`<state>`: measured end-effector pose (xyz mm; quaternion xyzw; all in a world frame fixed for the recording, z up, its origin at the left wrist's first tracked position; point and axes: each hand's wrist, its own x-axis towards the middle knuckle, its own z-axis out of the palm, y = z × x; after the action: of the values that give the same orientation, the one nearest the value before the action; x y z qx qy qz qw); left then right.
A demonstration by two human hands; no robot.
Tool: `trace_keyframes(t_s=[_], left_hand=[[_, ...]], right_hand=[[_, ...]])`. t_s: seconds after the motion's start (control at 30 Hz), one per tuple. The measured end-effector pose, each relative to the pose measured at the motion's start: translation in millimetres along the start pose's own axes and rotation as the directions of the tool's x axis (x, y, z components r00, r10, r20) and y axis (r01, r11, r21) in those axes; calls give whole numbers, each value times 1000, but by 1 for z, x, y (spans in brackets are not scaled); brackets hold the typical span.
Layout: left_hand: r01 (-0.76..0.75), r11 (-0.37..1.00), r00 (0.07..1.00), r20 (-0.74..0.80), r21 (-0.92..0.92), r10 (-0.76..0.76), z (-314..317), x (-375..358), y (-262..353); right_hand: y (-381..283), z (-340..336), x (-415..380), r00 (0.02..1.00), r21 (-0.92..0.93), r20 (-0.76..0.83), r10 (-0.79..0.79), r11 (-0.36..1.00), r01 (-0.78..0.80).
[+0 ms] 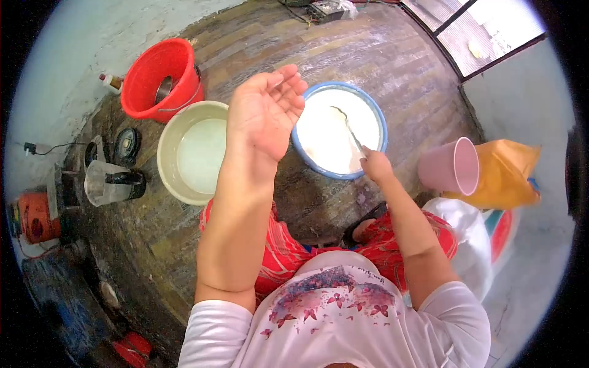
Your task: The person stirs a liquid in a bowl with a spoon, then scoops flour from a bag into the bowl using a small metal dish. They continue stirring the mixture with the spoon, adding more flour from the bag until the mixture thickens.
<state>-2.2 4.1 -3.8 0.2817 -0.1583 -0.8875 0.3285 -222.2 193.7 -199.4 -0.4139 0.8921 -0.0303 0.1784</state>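
My left hand [270, 110] is raised in front of me with the palm turned up. Its fingers are apart and slightly curled, and nothing lies in it. My right hand [375, 165] is closed round the handle of a long thin metal utensil [350, 130], whose kind I cannot make out. The utensil's far end dips into white liquid [325, 138] in a blue-rimmed basin [381, 116] on the floor. To the left, a cream-coloured tub [169, 150] with pale, cloudy liquid stands partly hidden behind my left forearm.
A red bucket [138, 89] with a metal vessel inside stands at the upper left. Below it are a clear jug [101, 187] and a round black lid [127, 145]. On the right are a pink bucket [445, 167], an orange-yellow bag [506, 172] and a white sack [460, 233].
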Motion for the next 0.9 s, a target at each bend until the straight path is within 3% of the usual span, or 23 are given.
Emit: trace_keyframes(t_s=[0.03,0.1,0.13,0.17,0.23,0.37,0.5,0.57,0.73,0.8,0.83,0.9], left_hand=[[0,1000,1000,8,-7,0,-1,0,-1],[0,1000,1000,17,-14,0,0,1,-2],[0,1000,1000,20,-9,0,0,0,-2],[0,1000,1000,23,-4,0,1,0,-2],[1,1000,999,36,-7,-1,0,0,-2],[-5,1000,1000,1,-11,5,1,0,-2],[-6,1000,1000,3,-17,6,-1,-1,0],[-6,1000,1000,8,-7,6,-1,-1,0],[-7,1000,1000,-10,-4,6,0,-1,0],[-8,1000,1000,-4,-8,8,1,-1,0],[-8,1000,1000,-6,-5,8,2,-2,0],[-8,1000,1000,-9,-1,8,3,-3,1]], right_hand=[[4,12,2,1000,0,3,-2,1000,2],[-4,14,0,984,331,179,-13,942,-48],[-5,14,-6,928,603,369,39,751,-271],[-7,12,-11,928,602,371,39,751,-272],[-9,11,-19,831,749,556,1,434,-501],[-17,1,-39,827,797,561,-35,291,-528],[-31,-1,-49,858,807,513,-7,345,-480],[-37,0,-55,911,753,411,-45,580,-311],[-41,-9,-59,871,766,491,-12,482,-425],[-48,-4,-65,934,609,357,21,753,-250],[-48,-9,-66,934,609,357,21,753,-249],[-49,-21,-68,872,726,489,13,549,-415]])
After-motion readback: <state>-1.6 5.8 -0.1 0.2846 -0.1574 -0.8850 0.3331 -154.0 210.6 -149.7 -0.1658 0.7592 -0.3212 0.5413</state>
